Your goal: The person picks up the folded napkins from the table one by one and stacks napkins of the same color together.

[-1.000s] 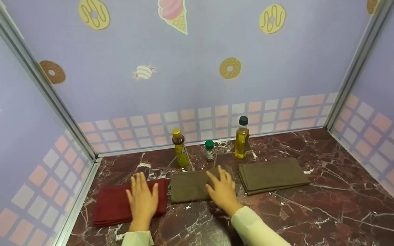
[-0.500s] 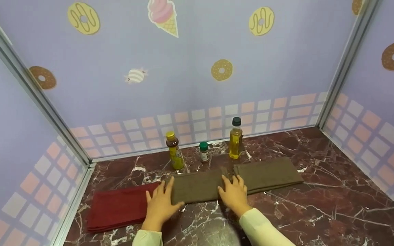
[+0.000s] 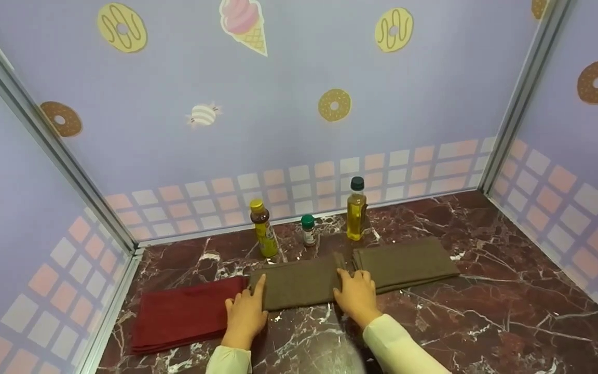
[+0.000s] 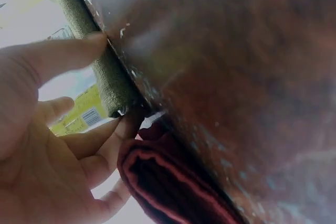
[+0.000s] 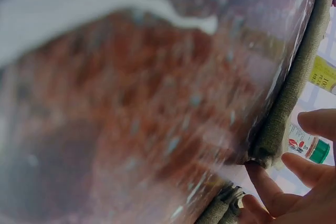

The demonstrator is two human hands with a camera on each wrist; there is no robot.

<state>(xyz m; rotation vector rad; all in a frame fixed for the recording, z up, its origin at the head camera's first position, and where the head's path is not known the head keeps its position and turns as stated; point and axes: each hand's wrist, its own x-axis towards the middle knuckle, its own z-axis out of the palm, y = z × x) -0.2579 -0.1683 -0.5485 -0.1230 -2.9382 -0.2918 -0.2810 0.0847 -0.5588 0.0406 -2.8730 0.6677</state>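
Observation:
A folded olive cloth (image 3: 299,284) lies on the marbled tabletop between a folded red cloth (image 3: 185,314) on the left and another folded olive cloth (image 3: 408,264) on the right. My left hand (image 3: 246,317) rests at the middle cloth's left end, its index finger stretched over the top. In the left wrist view the thumb (image 4: 79,56) meets this cloth's front edge, while other fingers reach into the gap beside the red cloth. At the opposite end my right hand (image 3: 357,300) touches the right edge with its fingertips. Its thumb (image 5: 317,123) stands out above the cloth.
Behind the cloths stand a yellow-capped bottle (image 3: 264,231), a small green-capped jar (image 3: 308,234) and a dark-capped bottle of yellow oil (image 3: 356,215). Patterned panels (image 3: 299,130) enclose the back and both sides of the tabletop (image 3: 486,311).
My left hand has come off the red cloth and over to the middle cloth's left end. The right hand has shifted from on top of that cloth to its right edge.

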